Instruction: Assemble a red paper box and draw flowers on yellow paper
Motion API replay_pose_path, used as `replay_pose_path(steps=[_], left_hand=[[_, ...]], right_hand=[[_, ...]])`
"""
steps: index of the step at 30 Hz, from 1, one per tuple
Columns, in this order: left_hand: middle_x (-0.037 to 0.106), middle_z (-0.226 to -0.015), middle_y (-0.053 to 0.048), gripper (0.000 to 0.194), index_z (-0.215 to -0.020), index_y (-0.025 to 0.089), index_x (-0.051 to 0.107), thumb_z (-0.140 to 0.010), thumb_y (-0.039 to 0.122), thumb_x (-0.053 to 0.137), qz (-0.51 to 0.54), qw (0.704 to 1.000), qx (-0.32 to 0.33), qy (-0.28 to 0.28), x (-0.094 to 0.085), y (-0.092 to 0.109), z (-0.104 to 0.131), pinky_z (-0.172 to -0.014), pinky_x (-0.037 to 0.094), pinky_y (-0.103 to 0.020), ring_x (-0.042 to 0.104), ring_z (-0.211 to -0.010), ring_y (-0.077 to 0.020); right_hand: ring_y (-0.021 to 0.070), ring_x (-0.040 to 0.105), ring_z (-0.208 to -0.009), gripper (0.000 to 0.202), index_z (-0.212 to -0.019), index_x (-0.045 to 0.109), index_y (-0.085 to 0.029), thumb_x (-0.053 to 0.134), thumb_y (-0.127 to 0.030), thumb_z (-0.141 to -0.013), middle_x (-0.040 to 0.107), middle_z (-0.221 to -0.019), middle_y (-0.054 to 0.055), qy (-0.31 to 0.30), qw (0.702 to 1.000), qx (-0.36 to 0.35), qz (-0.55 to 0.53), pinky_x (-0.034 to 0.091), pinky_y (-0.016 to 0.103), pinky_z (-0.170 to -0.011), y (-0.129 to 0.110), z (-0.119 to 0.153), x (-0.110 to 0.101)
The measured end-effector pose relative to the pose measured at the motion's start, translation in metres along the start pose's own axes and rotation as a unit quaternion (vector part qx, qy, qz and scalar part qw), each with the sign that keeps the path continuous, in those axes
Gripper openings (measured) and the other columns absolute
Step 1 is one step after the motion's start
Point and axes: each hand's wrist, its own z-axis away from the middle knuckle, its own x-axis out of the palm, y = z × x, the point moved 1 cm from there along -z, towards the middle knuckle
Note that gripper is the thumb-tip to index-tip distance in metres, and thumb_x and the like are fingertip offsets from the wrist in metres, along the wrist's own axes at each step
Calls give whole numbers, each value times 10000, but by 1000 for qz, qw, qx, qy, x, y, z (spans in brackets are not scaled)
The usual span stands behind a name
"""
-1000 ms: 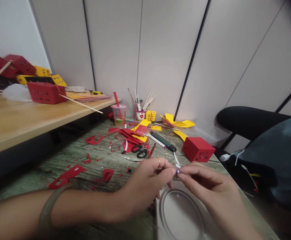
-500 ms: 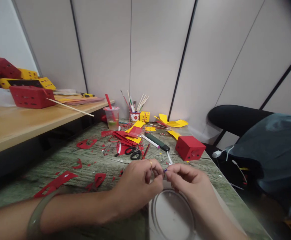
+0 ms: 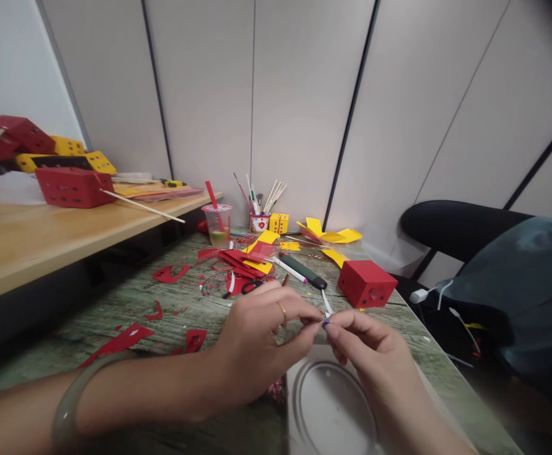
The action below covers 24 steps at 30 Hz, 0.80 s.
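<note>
A tiny dark purple piece (image 3: 326, 323), too small to name, shows between the fingertips of my two hands. My right hand (image 3: 371, 347) pinches it between thumb and forefinger. From the left, my left hand (image 3: 266, 338) reaches to the same spot with its thumb and forefinger pressed together at the piece; whatever they grip is hidden. Below both hands lies a white board with a round, ringed recess (image 3: 335, 404). Beyond the fingers are a white paper strip (image 3: 326, 302) and a red paper box (image 3: 367, 283). Black-handled scissors (image 3: 251, 287) are partly covered by my left hand.
Red paper scraps (image 3: 124, 341) litter the table's left side. Farther back are a dark green cutter (image 3: 304, 272), a white pen (image 3: 291, 270), a drink cup (image 3: 218, 227) and a brush pot (image 3: 260, 222). A wooden shelf (image 3: 162, 212) overhangs the left; a black chair (image 3: 446, 221) stands right.
My left hand has stretched its fingers toward the right fingertips, and both hands sit slightly farther right. The whole view has shifted a little.
</note>
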Motion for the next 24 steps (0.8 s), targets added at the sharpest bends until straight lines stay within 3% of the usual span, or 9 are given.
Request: replay_pose_path(steps=[9,15,20,24], left_hand=[[641,-651,9,96,-769,190,671,-731,140,599,20,996,-76,-34,3,-3,2,-617,417,-237,515,-600,-110],[639,-623,8,83,-772,167,656,-740,140,584,-12,1000,5,-6,3,-3,3,-581,387,-247,486,-558,-105],[660,-682,-1,108,-834,162,615,-759,125,548,-93,991,94,-14,2,-4,5,-608,385,-275,506,-578,-110],[662,-701,-5,126,-861,164,595,-759,116,540,-134,983,126,9,2,-5,6,-597,397,-264,511,-594,-111]], right_hand=[[87,422,-495,107,-622,612,-191,659,-283,-649,510,-539,-41,-5,997,-63,44,347,171,-457,-5,3,1],[87,469,-520,69,-622,631,-201,653,-258,-655,556,-564,-37,-1,995,-76,62,382,154,-477,-4,6,2],[101,507,-534,59,-627,668,-206,669,-265,-627,607,-582,-19,7,997,-54,62,412,166,-491,-5,4,2],[104,505,-502,81,-651,691,-204,688,-270,-605,632,-585,-7,7,998,-29,55,413,181,-469,-5,4,1]])
